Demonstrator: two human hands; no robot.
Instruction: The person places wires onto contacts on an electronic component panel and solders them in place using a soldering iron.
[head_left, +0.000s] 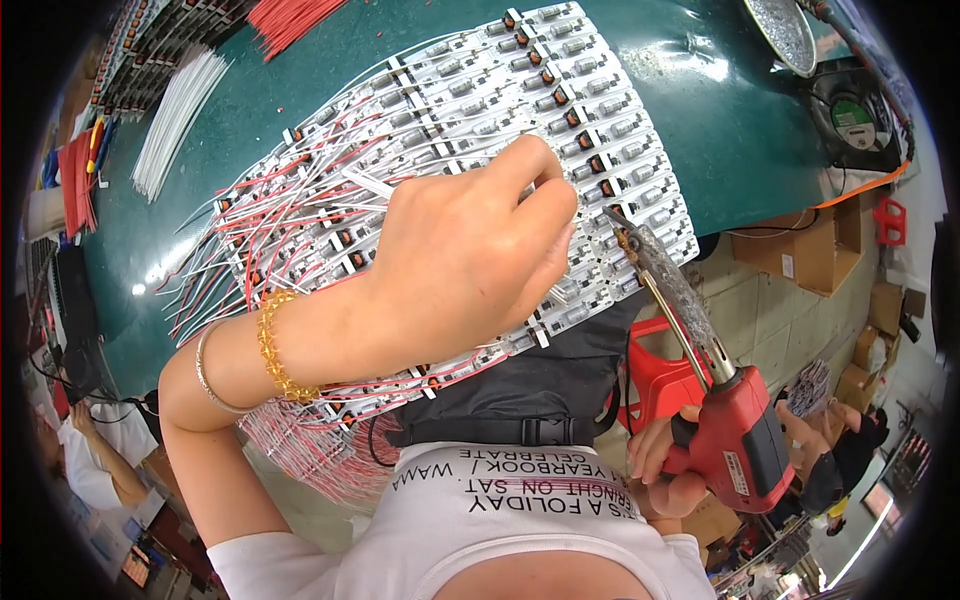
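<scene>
A large panel of white circuit boards (648,165) lies across the table edge in front of me, with rows of small components and orange-and-black parts. My left hand (475,250) is closed over the panel, its fingertips partly hidden. White wires (368,184) stick out from it on both sides. My right hand (662,465) grips a red soldering gun (745,440), fingers at its trigger. The gun's hot tip and solder feed tube reach the panel's right part, near my left fingers. Red and white wires (290,215) trail from the panel's left side.
Bundles of white wires (180,120) and red wires (290,22) lie on the green table (690,110). Stacked boards (160,45) stand at far left. A metal dish (782,38) and a black fan (852,122) are at far right. Below are a red stool (655,370) and cardboard box (805,245).
</scene>
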